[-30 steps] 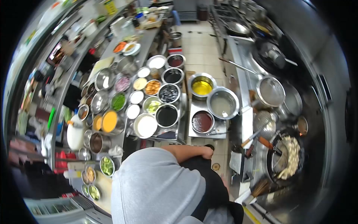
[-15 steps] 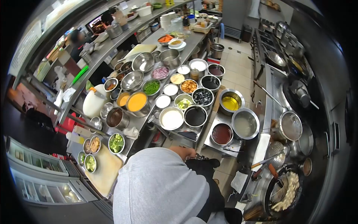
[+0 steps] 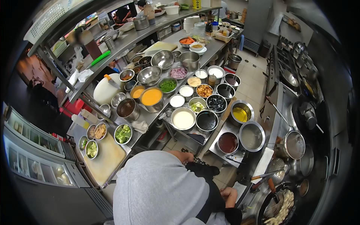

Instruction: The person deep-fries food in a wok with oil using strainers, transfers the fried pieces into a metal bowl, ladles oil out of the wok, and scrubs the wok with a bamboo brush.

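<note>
Below me, my grey-sleeved body fills the bottom middle. Past it, my left hand (image 3: 186, 156) hangs low beside dark patterned cloth, between the counter and the stove side; its fingers are mostly hidden. My right hand (image 3: 228, 194) is bent in near my dark apron, close to a white cloth (image 3: 240, 188) at the stove's edge. Its fingers look curled, and what they hold, if anything, is hidden. Nearby on the stove side, a wok (image 3: 263, 205) contains pale battered pieces (image 3: 284, 205), with a wooden-handled ladle (image 3: 275, 195) resting in it.
Several steel pots crowd the counter, among them orange sauce (image 3: 151, 96), a black liquid (image 3: 206, 120) and chopped greens (image 3: 168, 86). Bowls of broccoli (image 3: 123, 134) and cut vegetables (image 3: 91, 149) flank a cutting board (image 3: 107, 161). Dark red sauce (image 3: 228, 142) and oil (image 3: 240, 113) stand right.
My view has tilted, so the counter and pots sit further right and lower. My right hand has come into sight by the stove's edge. My left hand stays low in about the same place.
</note>
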Demonstrator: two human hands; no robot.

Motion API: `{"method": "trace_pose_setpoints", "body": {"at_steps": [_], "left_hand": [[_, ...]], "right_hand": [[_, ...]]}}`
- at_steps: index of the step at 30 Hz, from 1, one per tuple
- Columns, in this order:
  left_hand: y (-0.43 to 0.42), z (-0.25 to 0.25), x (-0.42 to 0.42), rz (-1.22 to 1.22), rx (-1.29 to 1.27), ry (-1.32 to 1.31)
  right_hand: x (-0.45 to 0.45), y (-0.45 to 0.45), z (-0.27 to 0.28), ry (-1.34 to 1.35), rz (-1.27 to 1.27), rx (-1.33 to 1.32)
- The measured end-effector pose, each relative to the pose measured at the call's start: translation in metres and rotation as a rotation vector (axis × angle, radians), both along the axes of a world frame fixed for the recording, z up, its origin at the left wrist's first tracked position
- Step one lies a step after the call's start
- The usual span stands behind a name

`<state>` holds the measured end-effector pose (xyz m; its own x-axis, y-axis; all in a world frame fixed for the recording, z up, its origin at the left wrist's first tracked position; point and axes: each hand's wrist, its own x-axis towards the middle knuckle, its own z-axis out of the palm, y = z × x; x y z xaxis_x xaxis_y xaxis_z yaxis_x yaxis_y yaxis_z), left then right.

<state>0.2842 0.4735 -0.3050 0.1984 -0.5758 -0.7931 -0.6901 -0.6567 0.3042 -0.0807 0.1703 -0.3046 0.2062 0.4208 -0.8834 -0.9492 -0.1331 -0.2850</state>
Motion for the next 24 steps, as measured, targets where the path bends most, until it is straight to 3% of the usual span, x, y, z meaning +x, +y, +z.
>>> {"method": "trace_pose_setpoints", "body": {"at_steps": [2,4,5,7,8,10,11,12,14,15,16,18,20,21,23,24], "left_hand": [[-0.006,-0.015,-0.001,-0.103,-0.117,-0.088],[-0.016,-0.002,-0.003,-0.02,0.001,-0.019],[-0.019,0.013,-0.002,0.06,0.121,0.05],[-0.017,0.049,-0.007,0.088,0.07,0.05],[-0.018,0.062,-0.01,0.113,0.013,0.051],[-0.019,0.057,-0.007,0.087,-0.04,0.037],[-0.016,0.049,-0.007,0.076,-0.091,0.02],[-0.022,0.05,-0.005,0.132,0.055,0.09],[-0.027,0.016,-0.002,0.142,0.052,0.083],[-0.027,0.005,0.001,0.145,0.039,0.065],[-0.024,0.052,-0.005,0.262,0.027,0.076],[-0.018,0.037,-0.004,0.212,0.012,0.062],[-0.012,0.039,-0.006,0.206,-0.047,0.029],[-0.011,0.042,-0.006,0.215,-0.048,0.034],[0.0,0.046,-0.011,0.096,-0.044,0.003],[0.005,0.042,-0.01,0.105,-0.041,0.014]], "right_hand": [[0.014,0.015,0.05,-0.03,-0.013,-0.101],[0.041,0.052,0.142,-0.373,-0.093,-1.339],[0.053,0.067,0.163,-0.376,-0.09,-1.338],[0.061,0.09,0.185,-0.672,-0.601,-1.847],[0.055,0.093,0.178,-0.66,-0.603,-1.849],[0.047,0.089,0.165,-0.67,-0.612,-1.507],[0.04,0.081,0.164,-0.671,-0.602,-1.506],[0.032,0.074,0.174,-0.537,-0.207,-1.083],[0.03,0.07,0.193,-0.231,0.264,-0.608],[0.024,0.07,0.197,-0.228,0.27,-0.605],[0.018,0.07,0.199,-0.266,0.162,-0.654],[0.016,0.08,0.202,-0.297,0.061,-0.695],[0.038,0.102,0.209,-0.62,-0.7,-1.937],[0.043,0.098,0.21,-0.625,-0.69,-1.936],[0.046,0.091,0.208,-0.988,-0.882,-2.037],[0.05,0.089,0.207,-0.988,-0.865,-2.031]]}}
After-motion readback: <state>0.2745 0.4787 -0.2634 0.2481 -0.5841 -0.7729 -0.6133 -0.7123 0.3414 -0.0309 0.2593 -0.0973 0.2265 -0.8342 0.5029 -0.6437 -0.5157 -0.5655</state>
